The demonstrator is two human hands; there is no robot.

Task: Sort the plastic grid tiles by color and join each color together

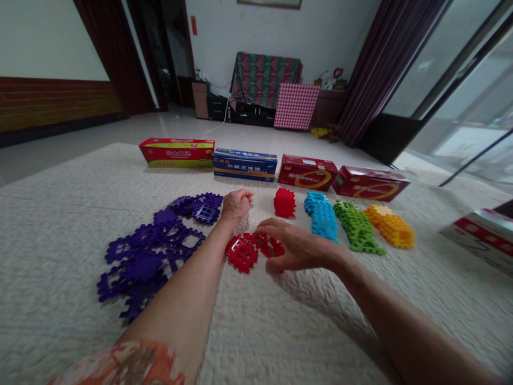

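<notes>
My left hand point(236, 206) is a closed fist resting on the white rug, between the purple tiles point(148, 256) and a small red cube point(284, 203); whether it holds anything is hidden. My right hand point(294, 247) lies over the flat red interlocking tiles point(244, 251), fingers curled down onto them. To the right stand a blue block of tiles point(321, 215), a green one point(356, 226) and a yellow-orange one point(390, 226).
Several boxes line the rug's far edge: a red-yellow one point(177, 152), a blue one point(245, 164), two red ones point(307, 172). Another box point(481, 238) sits at the right. Beyond are a covered cabinet, a checked board, curtains and glass doors.
</notes>
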